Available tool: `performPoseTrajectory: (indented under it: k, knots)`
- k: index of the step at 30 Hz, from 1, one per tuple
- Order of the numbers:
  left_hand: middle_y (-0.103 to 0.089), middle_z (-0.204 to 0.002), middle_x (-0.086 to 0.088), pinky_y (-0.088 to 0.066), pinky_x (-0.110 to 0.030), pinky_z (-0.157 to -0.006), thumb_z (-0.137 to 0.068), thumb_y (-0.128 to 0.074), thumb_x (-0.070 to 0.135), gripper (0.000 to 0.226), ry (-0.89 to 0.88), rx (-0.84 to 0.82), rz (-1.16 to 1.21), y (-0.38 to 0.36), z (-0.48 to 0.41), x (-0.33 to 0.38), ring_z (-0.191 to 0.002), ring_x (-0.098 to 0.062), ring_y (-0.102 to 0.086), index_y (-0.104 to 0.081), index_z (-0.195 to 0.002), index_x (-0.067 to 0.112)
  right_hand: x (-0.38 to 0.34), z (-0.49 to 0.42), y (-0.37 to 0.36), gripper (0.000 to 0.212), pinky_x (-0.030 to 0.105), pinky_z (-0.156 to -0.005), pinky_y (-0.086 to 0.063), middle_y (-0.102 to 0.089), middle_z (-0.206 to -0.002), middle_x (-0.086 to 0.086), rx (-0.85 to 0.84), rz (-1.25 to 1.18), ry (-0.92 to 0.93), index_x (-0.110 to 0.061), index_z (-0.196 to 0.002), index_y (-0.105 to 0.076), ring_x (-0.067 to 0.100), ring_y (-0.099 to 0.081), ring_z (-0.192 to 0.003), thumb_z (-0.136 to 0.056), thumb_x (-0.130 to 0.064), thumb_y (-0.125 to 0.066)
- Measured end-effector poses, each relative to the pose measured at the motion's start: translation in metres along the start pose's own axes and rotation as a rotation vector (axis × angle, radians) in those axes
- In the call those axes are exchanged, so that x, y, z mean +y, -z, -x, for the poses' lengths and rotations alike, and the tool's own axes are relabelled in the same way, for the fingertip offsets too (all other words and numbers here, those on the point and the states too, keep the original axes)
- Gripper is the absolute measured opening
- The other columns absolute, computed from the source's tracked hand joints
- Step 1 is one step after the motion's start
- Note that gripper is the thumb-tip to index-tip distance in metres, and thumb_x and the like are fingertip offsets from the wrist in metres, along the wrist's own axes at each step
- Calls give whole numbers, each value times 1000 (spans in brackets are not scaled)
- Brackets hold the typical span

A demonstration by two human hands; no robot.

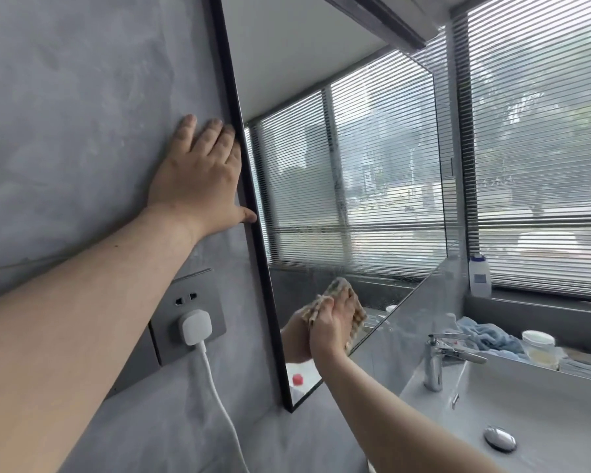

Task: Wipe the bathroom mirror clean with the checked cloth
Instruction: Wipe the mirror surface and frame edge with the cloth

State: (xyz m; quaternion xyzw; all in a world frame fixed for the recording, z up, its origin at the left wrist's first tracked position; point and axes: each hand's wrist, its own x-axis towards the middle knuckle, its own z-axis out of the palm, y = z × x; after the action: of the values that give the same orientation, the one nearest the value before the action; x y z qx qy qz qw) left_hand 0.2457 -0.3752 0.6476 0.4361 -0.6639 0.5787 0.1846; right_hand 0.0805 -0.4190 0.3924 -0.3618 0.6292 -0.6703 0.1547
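While my left grip [198,172] lies flat and released on the grey wall [65,114], fingers straight and thumb touching the black frame [264,278] of the mirror [372,158], a wall socket [188,302] sits under my forearm with a white plug [194,327] in it and a cable [219,397] hanging down. Low on the streaked glass, near its bottom edge, my right grip [331,327] presses the checked cloth [358,317] against the mirror, fingers stretched over it, not curled round it. Further right stand a chrome tap [435,360] and a white basin [543,397], a blue towel [485,336] heaped just behind the tap, and slatted blinds [543,148] over the window
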Motion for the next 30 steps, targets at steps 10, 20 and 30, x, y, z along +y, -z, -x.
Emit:
performPoseTrajectory:
  k: [10,20,30]
  knots:
    - [-24,-163,-15,-3,-54,-123,-70,-38,91,122,-9,-21,23,1,0,0,-152,-30,-16,-25,-154,3,-125,-30,-2,62,34,-122,11,10,-166,-10,-88,143,541,-36,-157,3,5,12,-151,-99,-51,-14]
    - [-4,-165,-21,2,-60,-121,-66,-25,98,134,-42,-98,-79,1,7,8,-153,-38,-1,-6,-156,0,40,-37,8,57,32,-124,6,-1,-167,-5,-14,75,11,-23,-159,-4,6,3,-152,-107,-38,-22]
    - [0,-165,-23,1,-59,-121,-71,-24,95,130,-42,-108,-85,2,8,11,-153,-39,2,-3,-156,-2,72,28,-11,60,32,-122,11,8,-167,0,-81,7,-21,-17,-158,2,7,13,-151,-107,-38,-22]
